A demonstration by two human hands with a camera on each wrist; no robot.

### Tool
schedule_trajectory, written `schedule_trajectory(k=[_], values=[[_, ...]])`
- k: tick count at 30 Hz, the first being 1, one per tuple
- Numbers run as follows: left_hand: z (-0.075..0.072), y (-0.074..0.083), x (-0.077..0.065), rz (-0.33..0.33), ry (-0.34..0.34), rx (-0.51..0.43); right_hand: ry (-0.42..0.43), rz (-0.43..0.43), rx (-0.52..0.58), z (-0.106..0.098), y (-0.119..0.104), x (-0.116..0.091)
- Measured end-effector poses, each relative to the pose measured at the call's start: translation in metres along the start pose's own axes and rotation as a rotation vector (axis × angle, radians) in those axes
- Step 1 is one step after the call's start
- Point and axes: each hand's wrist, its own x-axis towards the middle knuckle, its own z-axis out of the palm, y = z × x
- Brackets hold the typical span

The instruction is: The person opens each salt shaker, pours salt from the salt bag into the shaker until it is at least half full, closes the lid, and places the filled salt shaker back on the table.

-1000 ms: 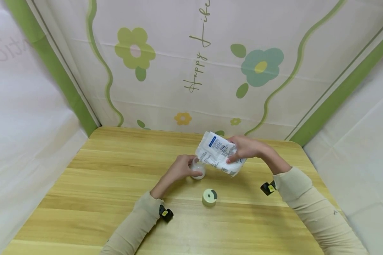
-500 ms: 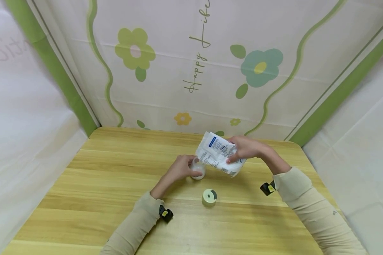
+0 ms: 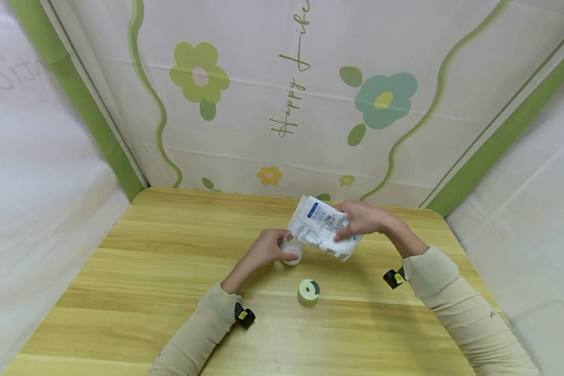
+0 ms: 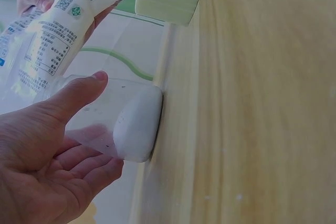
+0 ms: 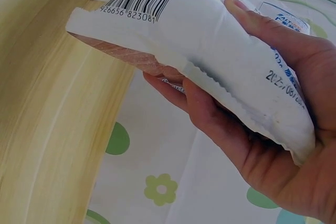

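Observation:
A clear jar stands upright on the table, and the left wrist view shows white powder at its bottom. My left hand holds the jar, thumb on one side and fingers on the other. Above it, my right hand grips a white printed salt bag, tilted with its end down at the jar's mouth. The bag's barcode side faces the right wrist camera, fingers below and thumb on top. Whether powder is flowing is too small to tell. A pale green lid sits in front of the jar.
The wooden table ends at a flower-printed white cloth wall behind the hands. Cloth walls with green edging rise at left and right. A small black camera sits on each wrist, over beige sleeves.

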Motion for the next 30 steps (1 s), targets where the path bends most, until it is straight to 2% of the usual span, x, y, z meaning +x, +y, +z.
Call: schedule_trajectory(k=[10, 30], values=[[0.0009, -0.0004, -0.0007, -0.009, -0.008, -0.034, -0.004, 0.001, -0.002, -0.0004, -0.0004, -0.0001], [0.0008, -0.0015, -0.0007, -0.008, -0.007, -0.034, 0.000, 0.006, 0.001, -0.0004, 0.0012, -0.0012]])
